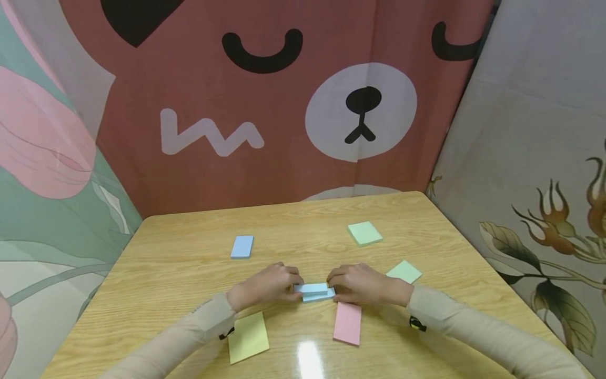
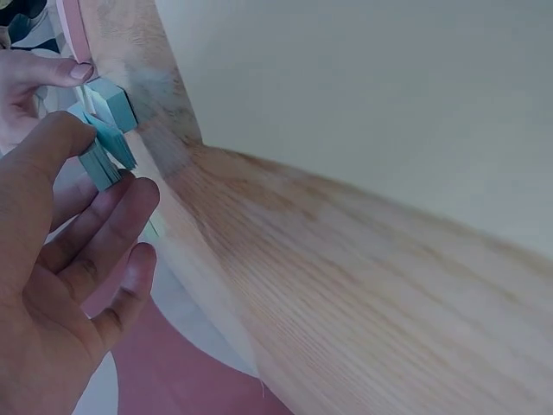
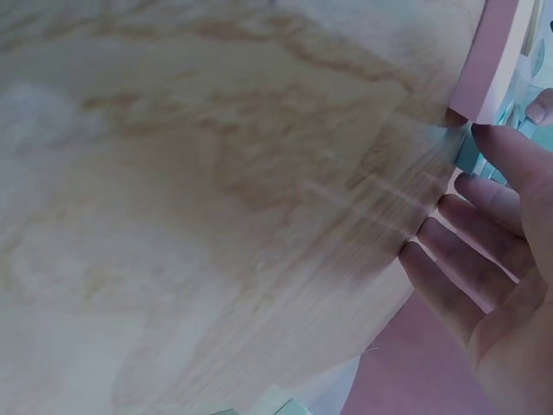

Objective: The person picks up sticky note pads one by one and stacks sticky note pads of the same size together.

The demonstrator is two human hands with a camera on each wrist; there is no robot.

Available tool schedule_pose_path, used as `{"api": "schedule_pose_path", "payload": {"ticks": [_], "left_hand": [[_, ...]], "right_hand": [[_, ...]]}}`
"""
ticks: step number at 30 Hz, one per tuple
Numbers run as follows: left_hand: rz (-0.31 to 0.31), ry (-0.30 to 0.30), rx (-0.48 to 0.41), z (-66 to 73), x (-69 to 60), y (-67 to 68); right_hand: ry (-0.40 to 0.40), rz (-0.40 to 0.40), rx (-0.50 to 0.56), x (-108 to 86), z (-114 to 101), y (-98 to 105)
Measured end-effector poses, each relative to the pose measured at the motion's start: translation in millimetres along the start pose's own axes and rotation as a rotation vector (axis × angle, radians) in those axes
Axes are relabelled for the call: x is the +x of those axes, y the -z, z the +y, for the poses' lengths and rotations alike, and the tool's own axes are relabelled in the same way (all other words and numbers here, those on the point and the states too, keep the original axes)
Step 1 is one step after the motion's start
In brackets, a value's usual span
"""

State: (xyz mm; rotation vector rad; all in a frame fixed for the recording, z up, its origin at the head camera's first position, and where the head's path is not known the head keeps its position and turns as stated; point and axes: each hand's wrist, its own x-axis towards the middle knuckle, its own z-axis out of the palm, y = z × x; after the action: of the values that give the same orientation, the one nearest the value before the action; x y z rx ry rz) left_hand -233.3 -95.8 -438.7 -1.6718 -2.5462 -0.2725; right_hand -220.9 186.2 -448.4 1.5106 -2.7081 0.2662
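Observation:
A light blue sticky note pad (image 1: pixel 319 297) lies at the middle of the table between both hands, with a separate light blue stack (image 1: pixel 311 288) partly over it. My left hand (image 1: pixel 272 284) pinches the left end of the upper stack between thumb and fingers; in the left wrist view the blue stack (image 2: pixel 100 164) shows fanned layers at the fingertips. My right hand (image 1: pixel 362 284) holds the right end of the blue pad, thumb and index finger at its edge (image 3: pixel 467 156). A pink sticky note pad (image 1: pixel 347 323) lies just below the right hand.
On the wooden table (image 1: pixel 189 273) lie a yellow pad (image 1: pixel 248 337) by the left wrist, a blue pad (image 1: pixel 242 247) at the back left, a green pad (image 1: pixel 364 233) at the back right, and another green pad (image 1: pixel 404 271) behind the right wrist. Printed curtains (image 1: pixel 284 173) hang around the table.

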Motion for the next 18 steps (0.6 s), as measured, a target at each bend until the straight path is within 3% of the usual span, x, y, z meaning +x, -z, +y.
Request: {"api": "schedule_pose_path", "payload": {"ticks": [13,18], "left_hand": [[-0.031,0.025,0.006,3.8,6.4,-3.7],[-0.027,-0.004,0.013,4.0,8.4,-4.2]], "right_hand": [[0.043,0.032,-0.005,-2.1,2.4,-1.7],[0.026,0.024,-0.006,-2.2,3.8,-3.3]]}}
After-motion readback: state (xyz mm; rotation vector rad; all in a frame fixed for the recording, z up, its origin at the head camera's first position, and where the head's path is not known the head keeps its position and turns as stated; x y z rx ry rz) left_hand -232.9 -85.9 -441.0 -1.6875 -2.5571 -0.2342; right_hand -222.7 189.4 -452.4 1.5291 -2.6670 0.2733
